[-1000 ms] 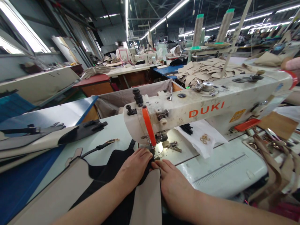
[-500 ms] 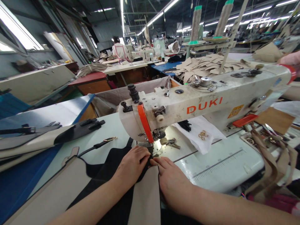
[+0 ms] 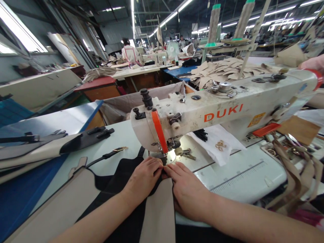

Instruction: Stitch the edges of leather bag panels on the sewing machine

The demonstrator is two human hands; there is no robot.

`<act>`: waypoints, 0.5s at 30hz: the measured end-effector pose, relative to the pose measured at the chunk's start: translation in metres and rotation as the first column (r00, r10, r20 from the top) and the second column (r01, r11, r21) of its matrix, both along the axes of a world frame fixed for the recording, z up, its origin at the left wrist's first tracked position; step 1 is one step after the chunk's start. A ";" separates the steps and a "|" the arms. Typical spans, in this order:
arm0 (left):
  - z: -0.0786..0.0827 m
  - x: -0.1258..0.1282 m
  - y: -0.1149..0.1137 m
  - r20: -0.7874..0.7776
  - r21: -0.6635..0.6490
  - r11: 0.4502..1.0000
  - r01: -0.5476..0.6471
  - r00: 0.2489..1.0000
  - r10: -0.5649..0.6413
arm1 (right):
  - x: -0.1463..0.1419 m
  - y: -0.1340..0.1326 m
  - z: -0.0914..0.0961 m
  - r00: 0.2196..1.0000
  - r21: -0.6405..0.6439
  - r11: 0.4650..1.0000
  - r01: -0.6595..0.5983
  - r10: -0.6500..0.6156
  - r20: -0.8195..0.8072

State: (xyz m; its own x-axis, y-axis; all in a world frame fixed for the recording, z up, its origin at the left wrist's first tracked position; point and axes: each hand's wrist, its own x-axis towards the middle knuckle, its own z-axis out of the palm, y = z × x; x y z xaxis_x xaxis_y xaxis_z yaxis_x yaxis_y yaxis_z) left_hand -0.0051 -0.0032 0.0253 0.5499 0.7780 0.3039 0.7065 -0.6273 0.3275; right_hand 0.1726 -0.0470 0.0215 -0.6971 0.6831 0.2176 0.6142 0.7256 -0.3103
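A black-and-beige leather-like panel [image 3: 159,212] lies across the sewing machine's bed, its black end under the orange-guarded head of the sewing machine [image 3: 202,108]. My left hand [image 3: 145,177] is closed, thumb and fingers pinching the panel's black edge just in front of the presser foot. Opposite it, my right hand [image 3: 187,190] grips the same edge from the right, with its fingertips almost meeting the left ones. The needle area is partly hidden behind my fingers. A thin black strap with a gold-coloured metal end [image 3: 120,149] extends from the panel's left part.
Gold-coloured rings [image 3: 220,145] lie on a white sheet beside black strips [image 3: 201,135]. A small tape measure [image 3: 186,153] sits near the needle. Other black-and-beige pieces [image 3: 68,145] are at left. Beige cut pieces [image 3: 222,69] heap behind; another person's hand [image 3: 314,64] is at far right.
The view has shifted slightly, so the machine appears a little farther right. My right hand has edged slightly toward the machine head; both hands keep their grip on the panel.
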 end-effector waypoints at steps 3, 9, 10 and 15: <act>0.001 0.000 0.000 -0.014 -0.021 1.000 -0.008 1.000 0.007 | 0.000 0.005 0.002 0.999 0.017 0.999 -0.039 0.038 0.037; 0.007 -0.001 0.001 -0.072 -0.021 0.996 -0.090 0.994 0.088 | -0.001 0.007 0.002 0.999 0.093 0.995 -0.039 0.037 0.028; 0.008 -0.001 0.001 -0.076 -0.005 0.994 -0.113 0.991 0.113 | -0.001 0.007 0.002 0.999 0.095 0.995 -0.035 0.033 0.020; 0.010 -0.005 0.005 -0.086 -0.033 0.994 -0.104 0.991 0.101 | 0.000 0.006 0.002 1.000 0.104 0.994 -0.025 0.025 0.002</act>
